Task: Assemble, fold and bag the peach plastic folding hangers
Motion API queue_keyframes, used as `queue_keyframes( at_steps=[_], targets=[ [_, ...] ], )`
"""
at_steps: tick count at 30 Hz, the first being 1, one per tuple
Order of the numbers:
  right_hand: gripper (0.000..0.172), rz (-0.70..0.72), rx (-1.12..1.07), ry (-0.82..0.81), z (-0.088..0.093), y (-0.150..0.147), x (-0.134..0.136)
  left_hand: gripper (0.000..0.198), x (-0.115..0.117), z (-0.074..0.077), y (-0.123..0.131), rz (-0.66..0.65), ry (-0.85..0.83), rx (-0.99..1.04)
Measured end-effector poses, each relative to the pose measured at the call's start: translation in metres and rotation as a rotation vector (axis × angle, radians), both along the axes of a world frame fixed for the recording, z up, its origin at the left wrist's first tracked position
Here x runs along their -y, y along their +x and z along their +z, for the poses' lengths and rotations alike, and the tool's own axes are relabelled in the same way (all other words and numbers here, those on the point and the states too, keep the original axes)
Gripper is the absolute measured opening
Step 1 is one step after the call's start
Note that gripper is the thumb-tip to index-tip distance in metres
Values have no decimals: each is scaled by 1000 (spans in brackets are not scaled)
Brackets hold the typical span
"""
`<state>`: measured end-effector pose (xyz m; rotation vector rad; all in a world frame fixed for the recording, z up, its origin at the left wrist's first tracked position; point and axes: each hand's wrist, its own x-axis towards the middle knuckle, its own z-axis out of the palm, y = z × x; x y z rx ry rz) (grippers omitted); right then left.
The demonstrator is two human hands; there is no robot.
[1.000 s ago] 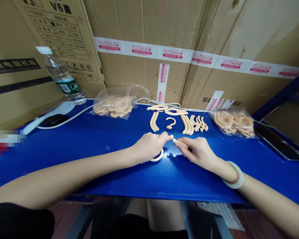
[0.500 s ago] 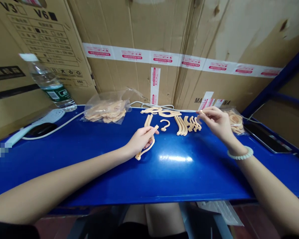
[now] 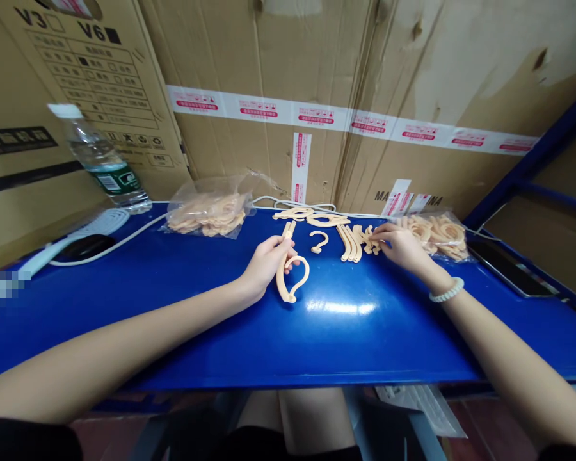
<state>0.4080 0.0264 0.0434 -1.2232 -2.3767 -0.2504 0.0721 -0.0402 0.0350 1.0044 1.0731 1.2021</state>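
My left hand [image 3: 270, 259] is closed round a beige plastic folding hanger [image 3: 283, 287], a curved arm with its hook [image 3: 306, 275] hanging to the right. My right hand [image 3: 402, 245] reaches down at the right end of a row of short curved hanger pieces [image 3: 367, 238], its fingertips pinched together on one of them and partly hiding it. Left of this row lie several longer curved hanger arms [image 3: 349, 243] side by side. A loose hook [image 3: 319, 241] lies between my hands. Behind it are flat beige hangers [image 3: 327, 220].
Clear bags of beige parts stand at the left [image 3: 208, 214] and right [image 3: 444, 237]. A water bottle [image 3: 106, 166], a black mouse [image 3: 87, 247] and a white cable are on the left. A dark phone [image 3: 511, 267] lies far right. Cardboard boxes [image 3: 249, 160] wall the back of the blue table [image 3: 211, 346].
My right hand has come down and left onto the short pieces, showing more of the right bag. My left hand has turned the folding hanger, so its arm and hook show more fully.
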Motion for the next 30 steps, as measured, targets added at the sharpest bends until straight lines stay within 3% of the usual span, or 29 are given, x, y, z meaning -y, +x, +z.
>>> queue_keyframes(
  at_steps=[3,6,9,14,19,24,30],
  targets=[
    [35,11,-28,33,0,-4,2,20,0,-1,-2,52,70,-13],
    [35,68,-74,106,5,-25,18,28,-1,-3,-4,94,155,-29],
    [41,220,-101,147,12,-62,48,35,0,-4,-4,62,185,-35],
    [46,499,114,167,14,-109,91,38,6,-4,-1,-13,238,-21],
    [32,523,282,329,6,-111,94,38,12,-3,1,-82,285,-10],
    [31,495,306,328,7,-107,89,36,14,-5,1,-107,307,-10],
    [16,492,307,388,4,-108,89,38,12,-10,1,-73,328,-22]
  ],
)
